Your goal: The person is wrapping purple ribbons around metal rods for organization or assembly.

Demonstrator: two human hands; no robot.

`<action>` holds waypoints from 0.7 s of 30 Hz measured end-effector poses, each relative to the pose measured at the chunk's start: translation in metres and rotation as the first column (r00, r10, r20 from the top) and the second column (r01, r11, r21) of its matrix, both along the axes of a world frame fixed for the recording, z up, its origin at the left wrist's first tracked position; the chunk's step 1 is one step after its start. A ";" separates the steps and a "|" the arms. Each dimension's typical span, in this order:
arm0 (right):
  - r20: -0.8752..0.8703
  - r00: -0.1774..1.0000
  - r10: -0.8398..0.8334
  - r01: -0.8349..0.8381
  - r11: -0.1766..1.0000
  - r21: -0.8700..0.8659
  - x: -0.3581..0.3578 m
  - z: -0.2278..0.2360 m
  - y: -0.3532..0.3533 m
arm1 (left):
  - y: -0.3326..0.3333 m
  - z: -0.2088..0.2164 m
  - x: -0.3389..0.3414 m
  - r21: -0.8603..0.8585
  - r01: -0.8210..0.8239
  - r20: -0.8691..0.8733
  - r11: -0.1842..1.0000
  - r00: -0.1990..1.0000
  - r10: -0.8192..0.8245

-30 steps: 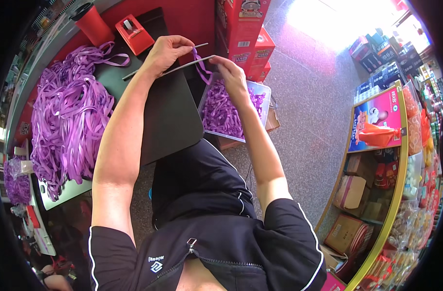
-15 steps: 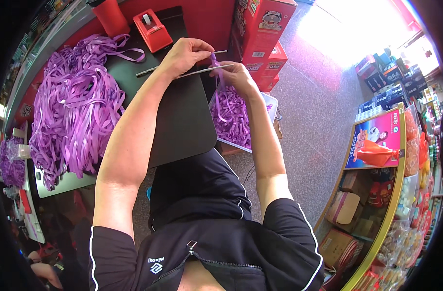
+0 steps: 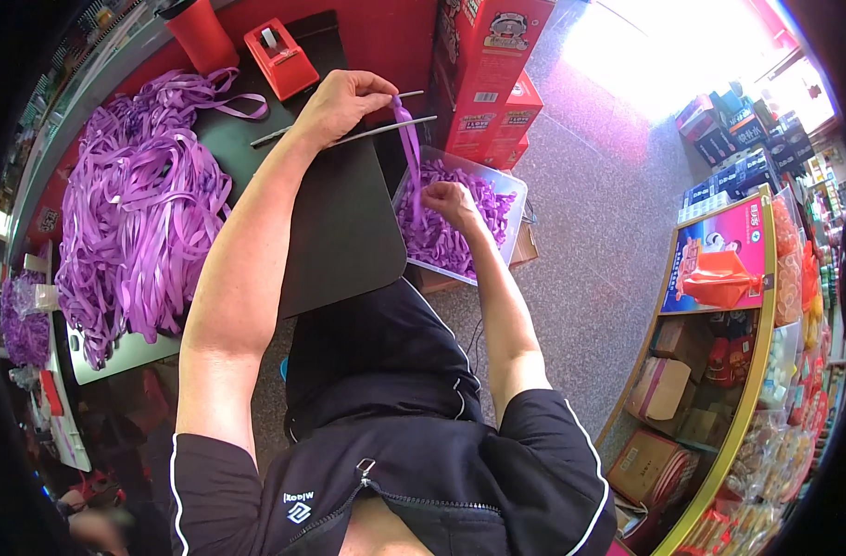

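Observation:
A purple ribbon (image 3: 410, 148) hangs over two thin metal rods (image 3: 386, 130) that stick out past the edge of the black tabletop (image 3: 341, 222). At the rods, my left hand (image 3: 342, 107) pinches the upper part of this ribbon between thumb and fingertips. Lower down, my right hand (image 3: 451, 202) is closed on the hanging ribbon, over a clear plastic bin (image 3: 508, 243). Short purple ribbon pieces (image 3: 441, 243) fill the bin. How the ribbon passes round the rods is partly hidden by my left fingers.
A large heap of long purple ribbons (image 3: 145, 213) covers the table's left side. Behind it stand a red cup (image 3: 199, 37) and a red tape dispenser (image 3: 281, 60). Red cartons (image 3: 492, 83) are stacked beyond the bin. A goods shelf (image 3: 696, 389) lines the right.
My right hand has moved from the rods down toward the bin, drawing the ribbon down into a hanging strip. My left hand stays at the rods.

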State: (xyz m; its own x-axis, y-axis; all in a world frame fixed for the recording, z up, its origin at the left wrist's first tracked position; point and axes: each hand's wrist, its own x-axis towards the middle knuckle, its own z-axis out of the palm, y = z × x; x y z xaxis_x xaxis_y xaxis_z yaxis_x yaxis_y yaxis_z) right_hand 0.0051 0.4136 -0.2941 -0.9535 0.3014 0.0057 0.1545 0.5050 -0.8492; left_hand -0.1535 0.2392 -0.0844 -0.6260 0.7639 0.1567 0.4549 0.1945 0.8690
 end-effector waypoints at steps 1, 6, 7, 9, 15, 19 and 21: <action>0.003 1.000 -0.003 0.003 1.000 -0.015 0.001 -0.005 -0.004 | 0.000 -0.001 0.000 0.015 0.005 0.002 1.000 1.000 -0.005; 0.018 1.000 -0.022 0.022 0.999 -0.028 0.012 -0.029 -0.014 | 0.000 -0.002 0.000 0.021 0.006 -0.019 1.000 1.000 -0.006; 0.027 0.999 -0.041 0.042 0.998 -0.037 0.014 -0.036 -0.015 | 0.001 -0.002 -0.001 0.020 0.008 -0.014 1.000 1.000 -0.008; 0.037 0.998 -0.047 0.048 0.998 -0.038 0.015 -0.050 -0.016 | 0.003 -0.002 -0.001 0.018 0.014 -0.005 1.000 1.000 -0.014; 0.034 0.995 -0.096 0.102 0.950 -0.294 0.028 -0.065 -0.032 | 0.000 -0.003 -0.004 -0.009 -0.003 -0.012 1.000 1.000 0.003; 0.116 0.983 -0.144 0.181 0.873 -0.453 0.035 -0.066 -0.040 | 0.000 -0.001 -0.001 -0.007 0.008 -0.034 1.000 0.999 -0.008; 0.132 0.975 -0.179 0.221 0.846 -0.486 0.035 -0.070 -0.043 | 0.001 -0.001 0.000 0.009 0.018 -0.014 1.000 1.000 -0.018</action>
State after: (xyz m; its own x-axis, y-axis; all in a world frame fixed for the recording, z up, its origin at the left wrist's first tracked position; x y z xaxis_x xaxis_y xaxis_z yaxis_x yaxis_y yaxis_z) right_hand 0.0399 0.3706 -0.3639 -0.8633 0.4280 -0.2674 0.2833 -0.0274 -0.9586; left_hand -0.1533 0.2399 -0.0850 -0.6101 0.7734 0.1723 0.4700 0.1782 0.8645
